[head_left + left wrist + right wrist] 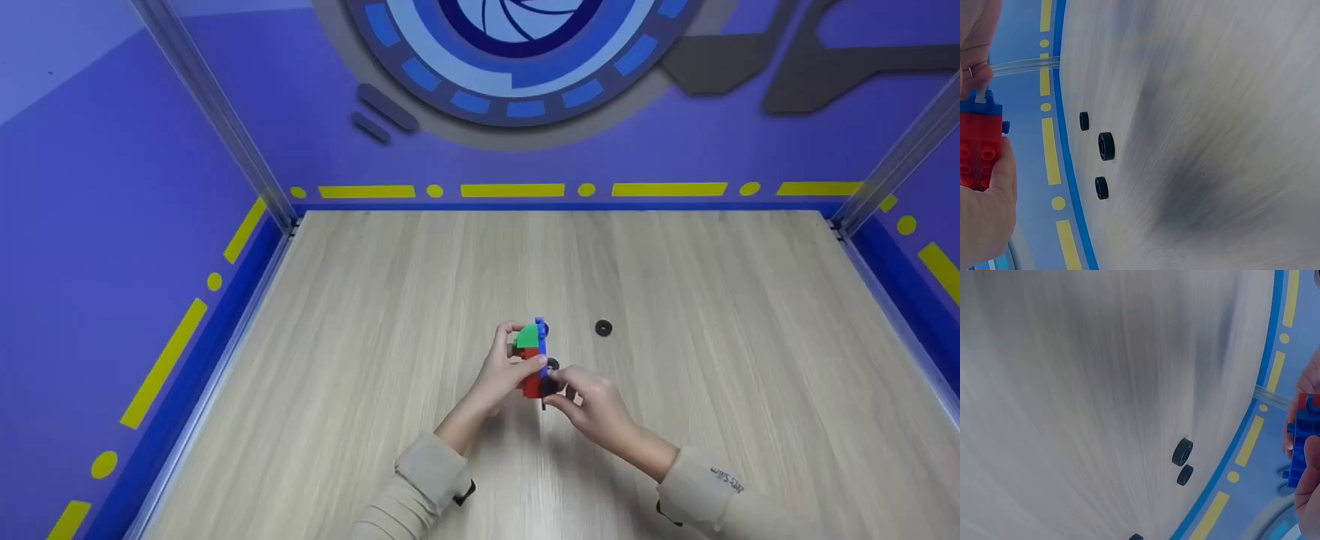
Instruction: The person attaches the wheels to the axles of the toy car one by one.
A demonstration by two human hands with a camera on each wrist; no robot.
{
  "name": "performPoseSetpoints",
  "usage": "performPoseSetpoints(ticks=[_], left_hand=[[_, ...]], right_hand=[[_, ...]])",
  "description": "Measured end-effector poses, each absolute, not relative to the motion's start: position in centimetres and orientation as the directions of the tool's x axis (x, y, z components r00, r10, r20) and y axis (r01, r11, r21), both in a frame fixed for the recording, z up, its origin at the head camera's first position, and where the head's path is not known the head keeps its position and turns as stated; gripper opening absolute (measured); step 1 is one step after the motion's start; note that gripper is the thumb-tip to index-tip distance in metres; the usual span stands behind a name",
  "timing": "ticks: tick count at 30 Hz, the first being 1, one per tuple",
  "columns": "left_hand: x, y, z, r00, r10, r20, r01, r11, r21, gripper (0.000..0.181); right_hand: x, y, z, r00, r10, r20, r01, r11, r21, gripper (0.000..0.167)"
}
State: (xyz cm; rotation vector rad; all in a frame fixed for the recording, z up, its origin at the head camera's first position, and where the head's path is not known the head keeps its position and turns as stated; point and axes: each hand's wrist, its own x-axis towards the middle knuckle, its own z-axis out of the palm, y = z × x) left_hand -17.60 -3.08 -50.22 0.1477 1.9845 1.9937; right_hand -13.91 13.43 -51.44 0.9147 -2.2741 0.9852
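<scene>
The brick vehicle is gripped above the bench by the curled left hand, its blue base turned rightward, presumably to bare the axle pegs; a dark wheel appears pinched by the right hand.

There are three loose black wheels and one multicoloured brick toy.

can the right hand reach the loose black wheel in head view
Probably yes: bare tabletop lies between the right hand and the black wheel, though the toy occupies that hand.
</scene>
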Motion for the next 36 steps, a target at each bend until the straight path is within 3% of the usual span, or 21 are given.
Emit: performPoseSetpoints(ticks=[9, 20, 36], left_hand=[[-17.48, -3.12, -50.07, -0.942, 0.296, -0.158, -0.159, 0.021, 0.987, 0.057], [-17.25, -3.10, -50.11, -0.942, 0.289, -0.168, -0.165, 0.033, 0.986, 0.056], [-17.32, -3.12, -50.47, -0.959, 0.254, -0.129, -0.116, 0.067, 0.991, 0.055]], right_hand=[[-13.66, 13.25, -51.55, -0.620, -0.380, 0.687, -0.745, 0.558, -0.364, 0.031], [-13.82, 13.21, -51.54, -0.601, -0.370, 0.708, -0.779, 0.468, -0.417, 0.027], [-13.69, 12.69, -51.88, -0.600, -0.329, 0.729, -0.752, 0.543, -0.373, 0.025]])
